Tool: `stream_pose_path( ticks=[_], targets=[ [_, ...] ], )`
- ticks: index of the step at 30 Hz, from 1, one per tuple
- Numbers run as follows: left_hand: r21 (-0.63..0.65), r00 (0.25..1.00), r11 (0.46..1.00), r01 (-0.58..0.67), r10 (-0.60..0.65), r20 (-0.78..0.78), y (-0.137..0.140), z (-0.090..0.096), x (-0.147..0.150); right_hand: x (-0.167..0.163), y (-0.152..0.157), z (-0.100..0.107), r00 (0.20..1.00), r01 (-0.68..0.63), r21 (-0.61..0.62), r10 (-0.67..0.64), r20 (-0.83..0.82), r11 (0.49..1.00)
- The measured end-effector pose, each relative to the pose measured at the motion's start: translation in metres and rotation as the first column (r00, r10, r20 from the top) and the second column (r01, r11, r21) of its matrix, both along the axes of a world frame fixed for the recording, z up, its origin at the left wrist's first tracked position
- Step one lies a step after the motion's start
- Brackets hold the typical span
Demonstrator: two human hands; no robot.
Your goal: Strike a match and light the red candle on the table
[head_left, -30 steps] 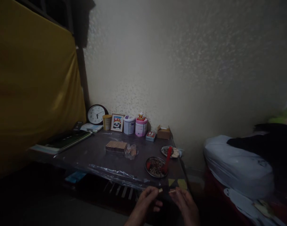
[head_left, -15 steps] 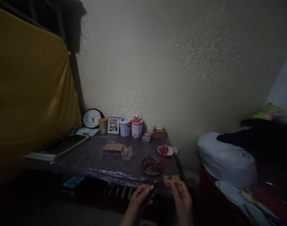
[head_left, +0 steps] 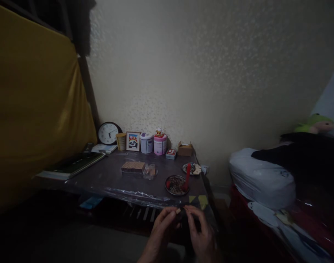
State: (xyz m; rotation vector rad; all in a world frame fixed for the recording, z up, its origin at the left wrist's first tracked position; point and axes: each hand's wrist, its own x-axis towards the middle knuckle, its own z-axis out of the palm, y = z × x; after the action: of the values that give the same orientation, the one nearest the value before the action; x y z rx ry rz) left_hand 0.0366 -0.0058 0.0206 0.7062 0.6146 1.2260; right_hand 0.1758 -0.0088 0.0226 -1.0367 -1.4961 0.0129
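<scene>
Both of my hands are raised in front of the table's near edge, close together. Between the thumb and fingers of my left hand (head_left: 163,223) is a small pale block-like piece (head_left: 178,211); its kind is too small to tell. My right hand (head_left: 200,224) pinches a thin stick-like piece, mostly hidden by the fingers, with its tip close to the pale piece. Just beyond the hands stands a round metal dish (head_left: 169,190) of small dark and light bits, with a red spoon (head_left: 187,177) in it. Yellow paper pieces (head_left: 203,200) lie on the table beside it.
A second dish (head_left: 184,170) holds pale sticks at the table's right edge. A row of brown pieces (head_left: 133,167) and a clear plastic bag (head_left: 149,171) lie mid-table. Behind are a clock (head_left: 108,133), tins (head_left: 146,143), and a cardboard box (head_left: 184,149).
My right hand has moved left towards my left hand, bringing the stick-like piece close to the pale piece. My left hand has risen slightly. The view has shifted a little.
</scene>
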Motion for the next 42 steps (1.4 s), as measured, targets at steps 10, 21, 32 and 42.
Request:
stream_pose_path(
  ticks=[10,21,32,42],
  targets=[
    [-0.046,0.999,0.999,-0.023,0.025,0.047,0.002,0.000,0.006,0.001,-0.006,-0.001,0.997,-0.006,0.035,0.004,0.077,0.999],
    [-0.011,0.993,1.000,-0.027,0.028,0.116,-0.002,0.002,0.009,0.002,-0.007,-0.001,0.997,0.024,0.037,-0.026,0.067,0.999],
    [-0.045,0.987,0.998,-0.050,0.056,0.149,-0.003,0.007,0.012,0.003,-0.010,0.004,0.999,0.027,0.053,-0.029,0.038,0.998],
    [-0.005,0.993,0.998,-0.058,0.059,0.107,-0.005,0.009,0.008,0.020,0.013,-0.015,0.985,0.048,-0.203,-0.080,-0.152,0.978]
  ],
)
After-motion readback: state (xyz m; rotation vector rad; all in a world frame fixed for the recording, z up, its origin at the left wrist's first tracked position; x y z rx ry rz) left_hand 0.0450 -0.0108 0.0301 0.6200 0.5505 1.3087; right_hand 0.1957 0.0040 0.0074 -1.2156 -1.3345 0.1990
